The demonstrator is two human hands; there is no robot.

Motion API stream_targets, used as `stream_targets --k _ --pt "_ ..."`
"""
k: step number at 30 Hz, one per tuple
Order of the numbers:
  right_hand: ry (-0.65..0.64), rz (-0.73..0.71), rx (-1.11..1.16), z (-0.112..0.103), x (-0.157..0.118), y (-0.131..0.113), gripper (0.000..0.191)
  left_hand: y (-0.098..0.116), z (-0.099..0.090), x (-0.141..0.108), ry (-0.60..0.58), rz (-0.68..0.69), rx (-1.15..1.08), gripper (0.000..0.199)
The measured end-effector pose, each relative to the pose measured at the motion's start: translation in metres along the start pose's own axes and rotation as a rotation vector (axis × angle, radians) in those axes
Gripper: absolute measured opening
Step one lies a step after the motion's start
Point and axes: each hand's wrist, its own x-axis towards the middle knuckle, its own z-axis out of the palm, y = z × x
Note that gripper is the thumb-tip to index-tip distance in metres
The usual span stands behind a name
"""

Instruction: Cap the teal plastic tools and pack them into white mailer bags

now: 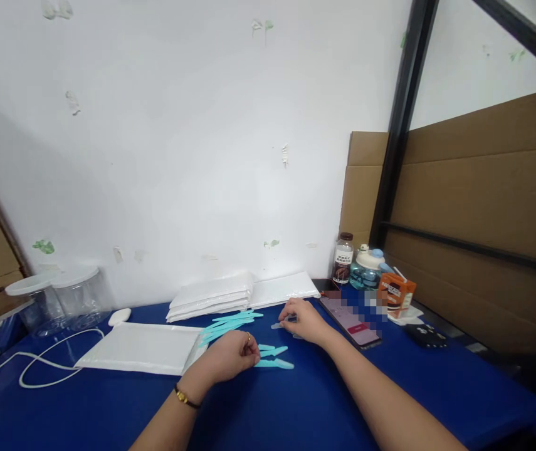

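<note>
My left hand (236,358) is closed low over the blue table, fingertips pinched at the handle end of a teal eyebrow razor (279,363). Beside it lie two more teal razors (274,351), partly hidden by the fingers. Behind this hand several teal razors (230,322) are heaped, overlapping the edge of a white padded mailer (140,347). To the right, my right hand (304,321) bends down with thumb and fingers pinched over small clear plastic pieces (277,326), most of which it covers.
Stacked white mailers (215,294) lie against the wall. Clear jars (77,300) and a white cable (37,357) are at left. At right are a phone (352,322), a brown bottle (343,260), a blue-lidded bottle (366,269), an orange carton (395,294) and a black object (426,336).
</note>
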Motion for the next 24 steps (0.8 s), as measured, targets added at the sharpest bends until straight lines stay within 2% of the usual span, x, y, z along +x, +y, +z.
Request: stream_targets --k 6,11,13,16,20,24 --pt "-0.075 -0.069 -0.244 0.007 -0.001 -0.006 0.005 -0.021 -0.002 0.008 0.239 -0.064 0.184 0.017" --pt "-0.046 -0.122 -0.327 0.012 0.001 -0.009 0.006 -0.032 -0.005 0.011 0.168 -0.096 0.193 0.013" --pt "-0.014 -0.118 -0.287 0.013 0.002 -0.008 0.006 -0.031 -0.005 0.01 0.166 -0.102 0.2 0.013" --pt "-0.004 -0.07 -0.095 0.009 0.0 -0.007 0.009 -0.029 -0.005 0.01 0.196 -0.109 0.203 0.012" --pt "-0.119 -0.011 0.179 -0.001 -0.004 -0.008 0.019 -0.032 -0.006 0.012 0.264 -0.101 0.166 0.015" --pt "-0.164 0.001 0.229 -0.006 -0.007 -0.011 0.022 -0.035 -0.007 0.014 0.308 -0.098 0.148 0.015"
